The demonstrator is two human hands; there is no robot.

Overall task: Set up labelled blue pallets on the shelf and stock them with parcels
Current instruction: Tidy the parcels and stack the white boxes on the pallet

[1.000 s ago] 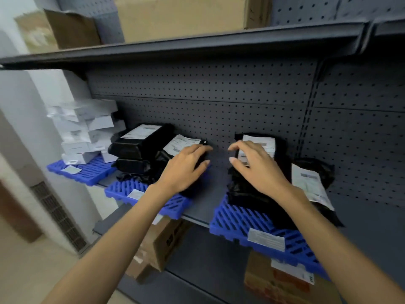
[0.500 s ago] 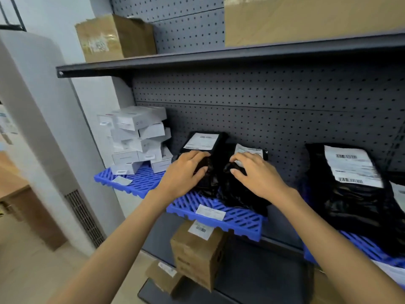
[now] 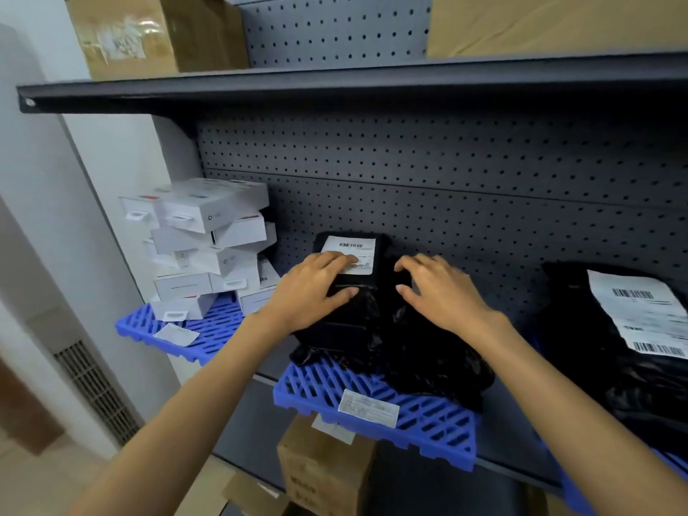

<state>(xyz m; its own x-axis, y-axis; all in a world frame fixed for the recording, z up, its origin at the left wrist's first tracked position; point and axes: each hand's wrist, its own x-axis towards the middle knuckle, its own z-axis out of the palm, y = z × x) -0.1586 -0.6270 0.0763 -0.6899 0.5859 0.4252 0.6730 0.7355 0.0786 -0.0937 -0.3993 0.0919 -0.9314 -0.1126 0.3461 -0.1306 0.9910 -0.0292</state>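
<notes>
The middle blue pallet (image 3: 428, 415) lies on the shelf (image 3: 517, 422), a paper label (image 3: 368, 407) on its front edge. Two black parcels sit on it. The left hand (image 3: 316, 288) rests on the labelled black parcel (image 3: 346, 322) at the pallet's back left, its grip spread, with fingers flat over the top and the thumb along the front face. The right hand (image 3: 439, 292) arches over the second black parcel (image 3: 428, 359) just beside it, its grip loosely spread and fingertips touching the wrap. Left of this pallet, white boxes (image 3: 208, 232) are stacked on another blue pallet (image 3: 208, 329). To its right lie more black parcels (image 3: 595, 348).
</notes>
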